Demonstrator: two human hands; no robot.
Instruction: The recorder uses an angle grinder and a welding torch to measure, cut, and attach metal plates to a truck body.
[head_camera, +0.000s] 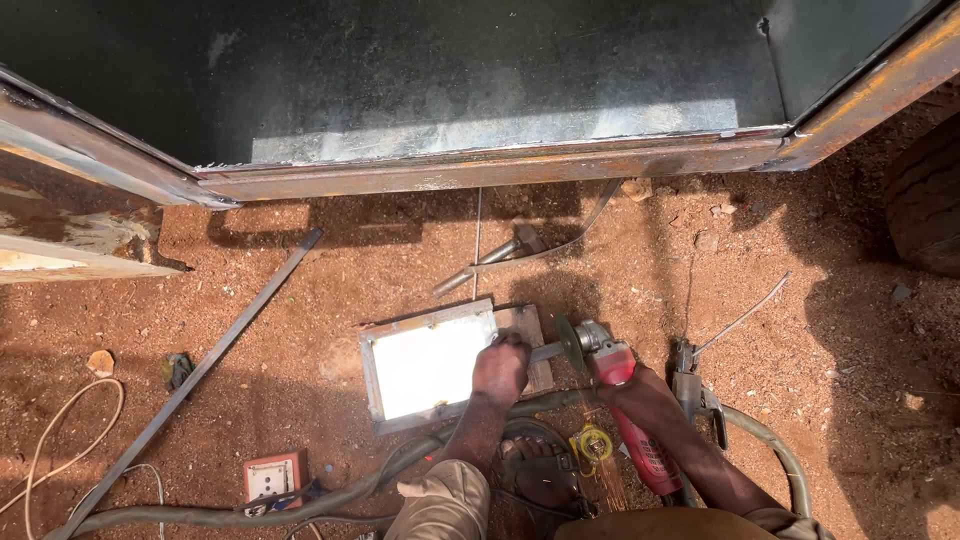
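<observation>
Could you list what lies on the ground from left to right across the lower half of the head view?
Pale cable loop → small stone → long flat steel bar → socket box → framed metal plate → left hand → red angle grinder in the right hand → welding electrode holder.

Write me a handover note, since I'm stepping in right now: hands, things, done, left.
Left hand presses on the metal piece at the right edge of the framed plate lying on red dirt.
Right hand grips the red angle grinder, disc at the piece's end, sparks falling.
Hammer lies behind the plate, welding holder to the right.
Done and left: cannot tell; grinding is under way.
</observation>
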